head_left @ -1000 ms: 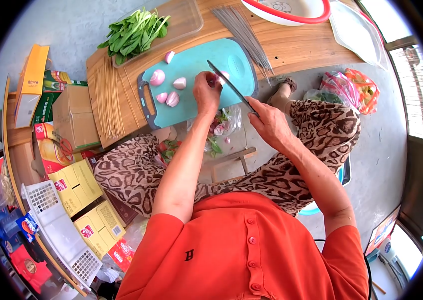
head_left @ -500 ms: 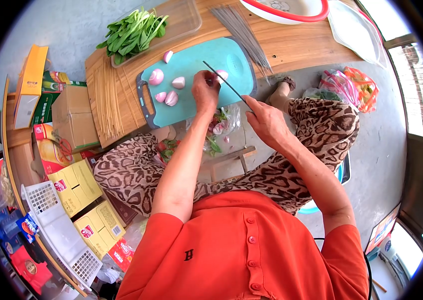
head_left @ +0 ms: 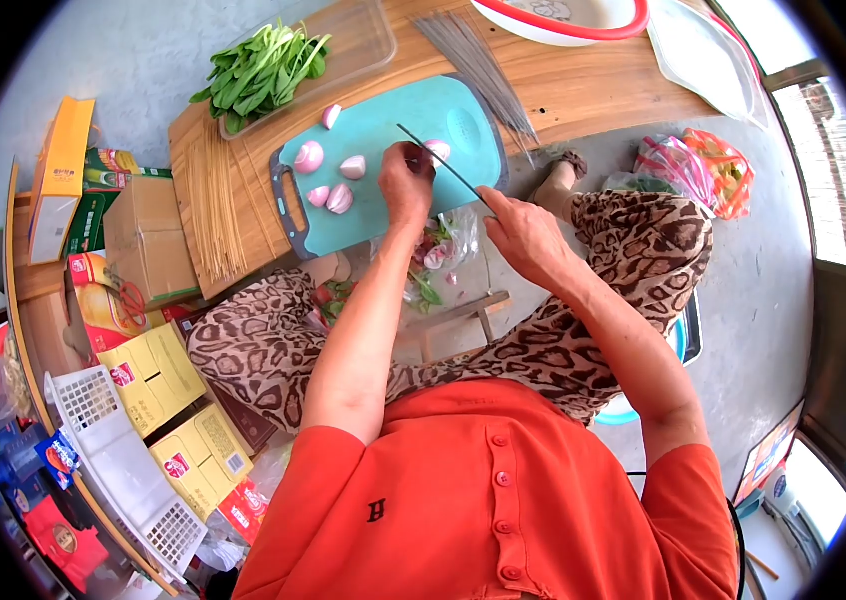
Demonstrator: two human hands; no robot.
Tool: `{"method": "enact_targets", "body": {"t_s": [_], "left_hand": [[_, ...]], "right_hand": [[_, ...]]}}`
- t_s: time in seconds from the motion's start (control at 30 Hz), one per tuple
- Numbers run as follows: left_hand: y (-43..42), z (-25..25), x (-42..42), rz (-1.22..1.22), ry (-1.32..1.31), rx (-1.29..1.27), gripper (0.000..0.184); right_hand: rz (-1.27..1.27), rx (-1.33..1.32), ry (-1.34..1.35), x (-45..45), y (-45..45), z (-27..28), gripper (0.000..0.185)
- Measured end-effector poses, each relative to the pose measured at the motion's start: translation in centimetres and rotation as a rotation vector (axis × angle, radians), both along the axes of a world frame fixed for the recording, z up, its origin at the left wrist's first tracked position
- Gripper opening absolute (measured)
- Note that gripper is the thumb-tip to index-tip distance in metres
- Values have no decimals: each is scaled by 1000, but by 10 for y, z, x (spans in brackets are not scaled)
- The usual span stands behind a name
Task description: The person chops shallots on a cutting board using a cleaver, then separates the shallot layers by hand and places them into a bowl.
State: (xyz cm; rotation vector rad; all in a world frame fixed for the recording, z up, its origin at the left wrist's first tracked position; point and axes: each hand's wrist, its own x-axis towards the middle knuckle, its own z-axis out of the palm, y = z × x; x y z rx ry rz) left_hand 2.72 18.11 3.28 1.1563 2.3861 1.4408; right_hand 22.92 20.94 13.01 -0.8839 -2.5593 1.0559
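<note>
My right hand (head_left: 528, 237) is closed around the handle of a knife (head_left: 443, 166), whose thin dark blade slants up and left over the teal cutting board (head_left: 383, 220). Under the blade lies a pale purple onion piece (head_left: 439, 150). The curled fingers of my left hand (head_left: 407, 187) grip this onion from its left side, close to the blade; the fingertips are partly hidden. Further left on the board are several cut onion pieces, among them a rounded one (head_left: 309, 156), a wedge (head_left: 353, 167) and a small one (head_left: 331, 117) near the top edge.
Leafy greens (head_left: 263, 75) sit in a clear plastic tray (head_left: 368, 50). Thin skewers (head_left: 215, 215) and grey rods (head_left: 483, 70) flank the board. A red-rimmed bowl (head_left: 563, 22) stands at the back. Below the table edge is a plastic bag (head_left: 458, 235) with scraps; cartons (head_left: 151, 375) stand left.
The view has shifted slightly, moving the board and table a little left in the picture. Both hands keep nearly the same place over the board, the knife still across the onion.
</note>
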Motion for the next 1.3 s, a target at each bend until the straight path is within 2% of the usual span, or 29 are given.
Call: {"method": "enact_targets", "body": {"t_s": [0.1,0.2,0.57,0.73,0.93,1.03,1.17,1.3], "left_hand": [[1,3,4,-4,-71,60,11],[0,5,3,-12,-31,60,10],[0,1,1,-14,-23,39,13],[0,4,5,-26,-71,49,16],[2,-1,-7,-62,-8,30,17],[6,4,-26,-18,114,17,21],[-3,31,-49,-11,185,-3,30],[-38,42,-108,141,285,-27,25]], "right_hand": [[9,-5,-2,1,3,-4,35],[20,-2,-20,0,5,-8,34],[2,-29,-89,-8,11,-10,27],[19,-73,-227,-17,20,-10,20],[-32,-94,-262,-18,15,-7,26],[-99,-146,-112,-14,20,-10,31],[-100,-266,-46,-15,29,4,34],[-18,-300,-32,-16,18,6,32]]}}
